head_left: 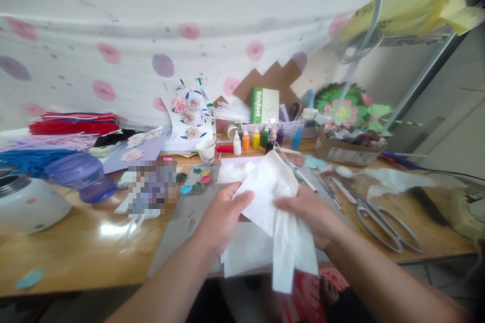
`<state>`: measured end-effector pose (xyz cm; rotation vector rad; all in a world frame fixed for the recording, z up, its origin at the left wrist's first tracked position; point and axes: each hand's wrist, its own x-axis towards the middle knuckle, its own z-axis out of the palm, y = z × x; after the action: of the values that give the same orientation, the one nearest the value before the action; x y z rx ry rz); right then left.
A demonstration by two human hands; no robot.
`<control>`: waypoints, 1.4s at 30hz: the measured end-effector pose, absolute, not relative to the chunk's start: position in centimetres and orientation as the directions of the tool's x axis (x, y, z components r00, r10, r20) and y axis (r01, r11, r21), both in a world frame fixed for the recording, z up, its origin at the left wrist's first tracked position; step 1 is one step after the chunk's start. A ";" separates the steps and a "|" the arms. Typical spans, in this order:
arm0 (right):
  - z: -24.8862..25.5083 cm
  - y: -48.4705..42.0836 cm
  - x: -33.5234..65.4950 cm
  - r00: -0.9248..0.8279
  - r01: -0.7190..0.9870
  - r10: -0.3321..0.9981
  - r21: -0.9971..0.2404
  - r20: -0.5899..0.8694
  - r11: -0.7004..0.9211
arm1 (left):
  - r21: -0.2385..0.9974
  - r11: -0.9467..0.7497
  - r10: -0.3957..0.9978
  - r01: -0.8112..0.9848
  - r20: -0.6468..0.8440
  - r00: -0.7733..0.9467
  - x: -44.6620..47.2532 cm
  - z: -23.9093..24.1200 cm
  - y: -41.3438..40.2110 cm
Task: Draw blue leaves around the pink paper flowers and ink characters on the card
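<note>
Above the front of a grey mat [182, 232], a thin white tissue-like sheet [261, 192] is held between my two hands. My left hand [223, 212] pinches its left side, thumb on top. On the other side, my right hand [310, 212] has its thumb pressed over a bunched, rounded part of the sheet, and a long strip hangs below that hand. Whether it is paper or cloth I cannot tell. More white sheet [246, 250] lies underneath, partly hidden. Some white fluffy pieces [237, 169] rest on white paper just beyond my left hand.
Large scissors [382, 222] lie to the right. Paint bottles [256, 139] and a paper cup [205, 151] stand behind the mat, near a paint palette [195, 179]. A white jar [34, 204], a purple container [85, 174] and colourful pipe cleaners [74, 123] occupy the left. A cardboard box [348, 149] sits back right.
</note>
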<state>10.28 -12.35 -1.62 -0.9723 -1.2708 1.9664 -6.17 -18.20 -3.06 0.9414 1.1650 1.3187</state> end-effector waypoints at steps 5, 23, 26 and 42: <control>-2.1 -11.3 11.2 -0.540 0.065 0.789 -0.949 -0.293 -0.308 | 0.960 0.115 0.985 -0.256 -0.144 -0.097 -7.1 -3.2 -19.1; -6.5 -8.9 10.3 -0.528 0.651 0.840 -0.695 -0.123 0.307 | 0.933 0.268 0.945 0.240 -0.206 -0.253 -7.7 -8.4 -24.9; -7.1 -8.8 10.2 -0.546 0.679 0.830 -0.643 -0.119 0.354 | 0.887 0.248 0.957 0.390 -0.163 -0.240 -8.6 -8.4 -26.1; -7.9 -8.6 9.7 -0.512 0.748 0.849 -0.551 -0.127 0.369 | 0.373 -0.380 0.917 0.847 0.276 0.290 -9.1 -6.8 -23.1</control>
<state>9.74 -8.58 -7.89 -1.4443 -2.4460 0.8395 -9.11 -23.05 -6.81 2.3941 1.6519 0.6766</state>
